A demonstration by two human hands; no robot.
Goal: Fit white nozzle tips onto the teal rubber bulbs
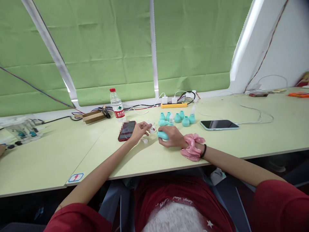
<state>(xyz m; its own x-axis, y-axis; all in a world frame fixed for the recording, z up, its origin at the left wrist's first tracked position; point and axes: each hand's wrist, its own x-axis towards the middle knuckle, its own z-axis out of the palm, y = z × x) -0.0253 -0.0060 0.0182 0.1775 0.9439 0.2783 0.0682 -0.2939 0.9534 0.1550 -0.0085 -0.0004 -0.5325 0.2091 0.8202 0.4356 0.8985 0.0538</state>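
Observation:
My right hand [172,137] is wrapped round a teal rubber squeeze bulb [163,135], which lies on its side with its end facing left. My left hand [141,130] is at a small group of clear plastic pieces [152,129], thumb and fingers pinched on one of them. A round whitish piece [145,141] lies under the left hand. Beyond the right hand stand several more teal bulbs [185,121]. One bulb [163,122] lies on its side, and a few carry clear tips [192,110].
A red-cased phone [126,130] lies left of my left hand, a second phone [219,125] to the right. Behind are a water bottle [117,104], an open cardboard box [93,116] and a yellow power strip [173,105] with cables. Clear plastic containers [24,130] stand far left.

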